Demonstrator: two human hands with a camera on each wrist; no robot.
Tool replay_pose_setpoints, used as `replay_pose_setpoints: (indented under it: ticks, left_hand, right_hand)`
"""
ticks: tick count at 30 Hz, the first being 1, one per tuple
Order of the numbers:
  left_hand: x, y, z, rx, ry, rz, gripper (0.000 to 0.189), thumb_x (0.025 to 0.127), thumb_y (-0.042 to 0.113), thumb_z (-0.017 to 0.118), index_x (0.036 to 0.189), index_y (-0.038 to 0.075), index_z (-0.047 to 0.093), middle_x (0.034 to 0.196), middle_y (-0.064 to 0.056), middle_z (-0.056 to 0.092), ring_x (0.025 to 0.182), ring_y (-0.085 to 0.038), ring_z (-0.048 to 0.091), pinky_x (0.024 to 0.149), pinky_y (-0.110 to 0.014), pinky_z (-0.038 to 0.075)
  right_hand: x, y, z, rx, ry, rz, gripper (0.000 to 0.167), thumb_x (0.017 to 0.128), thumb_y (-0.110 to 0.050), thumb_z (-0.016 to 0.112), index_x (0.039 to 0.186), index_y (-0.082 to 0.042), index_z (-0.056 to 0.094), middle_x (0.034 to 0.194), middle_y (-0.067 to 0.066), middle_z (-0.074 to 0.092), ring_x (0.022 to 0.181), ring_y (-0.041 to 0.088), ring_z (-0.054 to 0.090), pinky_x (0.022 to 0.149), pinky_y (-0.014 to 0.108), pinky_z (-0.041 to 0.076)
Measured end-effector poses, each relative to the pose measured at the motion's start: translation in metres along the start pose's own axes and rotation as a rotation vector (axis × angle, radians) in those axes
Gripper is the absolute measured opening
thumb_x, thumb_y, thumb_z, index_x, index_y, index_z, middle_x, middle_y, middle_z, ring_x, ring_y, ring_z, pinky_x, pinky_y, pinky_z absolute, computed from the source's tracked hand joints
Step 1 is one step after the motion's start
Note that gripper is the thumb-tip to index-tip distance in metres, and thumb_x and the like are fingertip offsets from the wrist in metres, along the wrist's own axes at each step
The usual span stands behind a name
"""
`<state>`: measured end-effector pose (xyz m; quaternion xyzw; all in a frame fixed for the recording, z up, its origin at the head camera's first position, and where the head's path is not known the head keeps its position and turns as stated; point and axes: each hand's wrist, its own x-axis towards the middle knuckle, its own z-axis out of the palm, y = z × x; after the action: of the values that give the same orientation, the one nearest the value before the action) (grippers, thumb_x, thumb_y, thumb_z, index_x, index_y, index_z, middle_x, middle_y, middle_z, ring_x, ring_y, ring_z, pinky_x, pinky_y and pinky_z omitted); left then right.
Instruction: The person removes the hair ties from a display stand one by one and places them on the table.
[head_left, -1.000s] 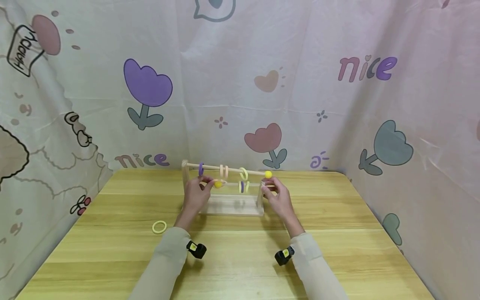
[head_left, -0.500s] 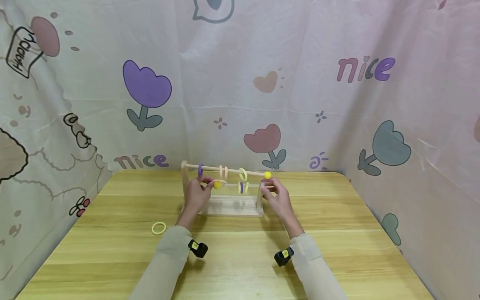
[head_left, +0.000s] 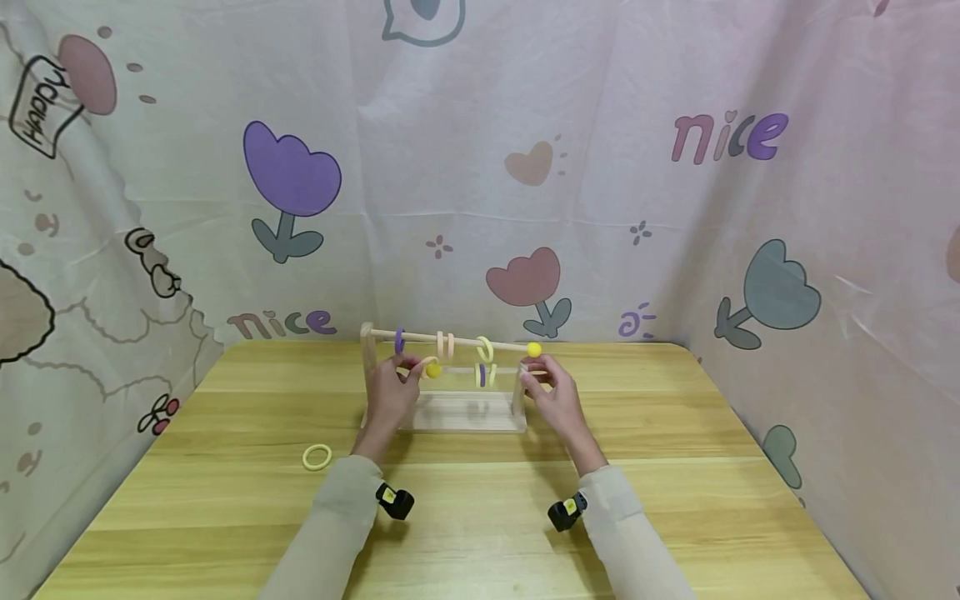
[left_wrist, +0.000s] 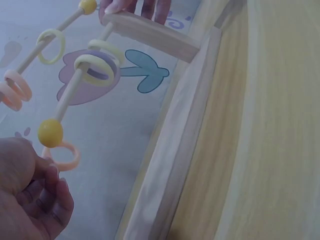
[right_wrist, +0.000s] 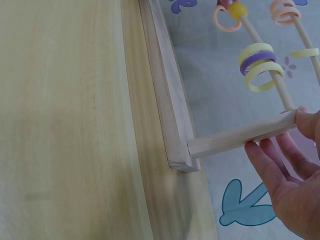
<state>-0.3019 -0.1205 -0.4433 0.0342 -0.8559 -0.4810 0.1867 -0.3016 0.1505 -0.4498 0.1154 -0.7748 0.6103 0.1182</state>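
A wooden stand (head_left: 465, 412) carries two rods with coloured rings. Between thumb and fingertips, my left hand (head_left: 390, 396) pinches a peach ring (left_wrist: 76, 159) beside the yellow ball (left_wrist: 50, 133) at the lower rod's free end; the ring slightly overlaps the ball in the head view. Farther along that rod hang two pale yellow rings and a purple ring (right_wrist: 257, 61). My right hand (head_left: 557, 396) grips the top of the stand's right post (right_wrist: 240, 136), thumb at the rod's base. The upper rod (head_left: 423, 337) holds purple, peach and yellow rings and ends in another yellow ball (head_left: 534, 350).
A loose pale yellow ring (head_left: 317, 457) lies on the wooden table (head_left: 480, 533), left of my left forearm. Behind the table hangs a printed cloth (head_left: 420, 167). Black wrist cameras sit on both sleeves.
The peach ring has tilted and shifted slightly left, from lying nearly flat over the yellow ball to standing beside it. My right hand stays on the post.
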Motion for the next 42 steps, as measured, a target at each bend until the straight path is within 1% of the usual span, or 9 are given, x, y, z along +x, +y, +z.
replay_pose_setpoints:
  ticks: [5, 11, 16, 19, 22, 28, 32, 36, 42]
  left_hand:
    - [-0.002, -0.002, -0.001, -0.014, -0.001, 0.008, 0.013, 0.099, 0.015, 0.069, 0.105, 0.005, 0.075, 0.100, -0.013, 0.074, 0.073, -0.019, 0.057, 0.059, -0.020, 0.045]
    - [-0.008, -0.003, -0.007, -0.057, 0.013, 0.020, 0.011, 0.097, 0.014, 0.072, 0.102, 0.004, 0.075, 0.102, -0.015, 0.075, 0.066, -0.015, 0.056, 0.055, -0.019, 0.044]
    - [-0.014, -0.006, -0.014, -0.072, 0.015, 0.032, 0.010, 0.097, 0.013, 0.072, 0.100, 0.005, 0.076, 0.100, -0.016, 0.075, 0.062, -0.012, 0.052, 0.052, -0.019, 0.042]
    - [-0.018, -0.006, -0.020, -0.087, -0.015, 0.020, 0.010, 0.098, 0.015, 0.071, 0.101, 0.006, 0.076, 0.101, -0.015, 0.074, 0.061, -0.011, 0.052, 0.050, -0.020, 0.042]
    - [-0.021, -0.004, -0.027, -0.119, -0.059, 0.012, 0.011, 0.098, 0.017, 0.071, 0.102, 0.007, 0.075, 0.105, -0.014, 0.074, 0.061, -0.010, 0.055, 0.050, -0.020, 0.044]
    - [-0.027, -0.002, -0.040, -0.149, -0.166, 0.055, 0.012, 0.097, 0.016, 0.072, 0.105, 0.007, 0.074, 0.105, -0.013, 0.071, 0.069, -0.013, 0.059, 0.055, -0.021, 0.049]
    - [-0.029, -0.004, -0.049, -0.160, -0.235, 0.078, 0.011, 0.098, 0.016, 0.072, 0.106, 0.008, 0.073, 0.105, -0.012, 0.070, 0.071, -0.015, 0.061, 0.056, -0.023, 0.051]
    - [-0.031, -0.007, -0.056, -0.143, -0.283, 0.091, 0.011, 0.098, 0.018, 0.072, 0.106, 0.009, 0.073, 0.103, -0.012, 0.068, 0.070, -0.014, 0.062, 0.056, -0.023, 0.051]
    - [-0.034, -0.010, -0.067, -0.076, -0.321, 0.113, 0.012, 0.098, 0.023, 0.073, 0.103, 0.011, 0.074, 0.100, -0.010, 0.070, 0.072, -0.015, 0.059, 0.056, -0.024, 0.050]
  right_hand:
    - [0.000, -0.001, -0.001, 0.002, 0.001, 0.010, 0.023, 0.100, -0.002, 0.065, 0.123, -0.001, 0.065, 0.118, 0.021, 0.066, 0.104, 0.030, 0.065, 0.079, 0.032, 0.064]
    - [-0.001, 0.000, 0.000, 0.003, 0.002, 0.024, 0.024, 0.099, -0.002, 0.065, 0.124, -0.002, 0.065, 0.119, 0.021, 0.066, 0.105, 0.029, 0.065, 0.082, 0.036, 0.064]
    - [-0.001, 0.000, 0.000, 0.007, 0.003, 0.030, 0.024, 0.099, -0.003, 0.066, 0.124, -0.002, 0.066, 0.119, 0.020, 0.066, 0.105, 0.028, 0.064, 0.086, 0.044, 0.064]
    - [-0.001, 0.000, 0.000, 0.007, 0.003, 0.025, 0.024, 0.100, -0.004, 0.066, 0.124, -0.002, 0.066, 0.119, 0.021, 0.066, 0.105, 0.029, 0.064, 0.086, 0.046, 0.063]
    - [-0.001, 0.000, 0.000, 0.000, 0.004, 0.020, 0.024, 0.099, -0.004, 0.066, 0.124, -0.002, 0.066, 0.119, 0.021, 0.067, 0.105, 0.031, 0.065, 0.085, 0.046, 0.063]
    - [-0.001, 0.000, 0.000, -0.001, 0.006, 0.016, 0.024, 0.099, -0.002, 0.065, 0.123, -0.002, 0.066, 0.118, 0.020, 0.067, 0.104, 0.032, 0.066, 0.083, 0.041, 0.064]
    - [0.000, 0.000, 0.000, 0.000, 0.008, 0.014, 0.023, 0.099, -0.002, 0.065, 0.122, -0.001, 0.066, 0.117, 0.020, 0.067, 0.102, 0.031, 0.066, 0.081, 0.039, 0.064]
    - [0.000, 0.001, 0.000, 0.002, 0.010, 0.015, 0.023, 0.099, -0.002, 0.066, 0.122, -0.002, 0.067, 0.117, 0.020, 0.067, 0.102, 0.030, 0.065, 0.081, 0.038, 0.064]
    - [-0.001, 0.001, -0.001, 0.009, 0.004, 0.017, 0.024, 0.099, -0.004, 0.066, 0.123, -0.002, 0.066, 0.119, 0.021, 0.067, 0.105, 0.031, 0.065, 0.085, 0.045, 0.063]
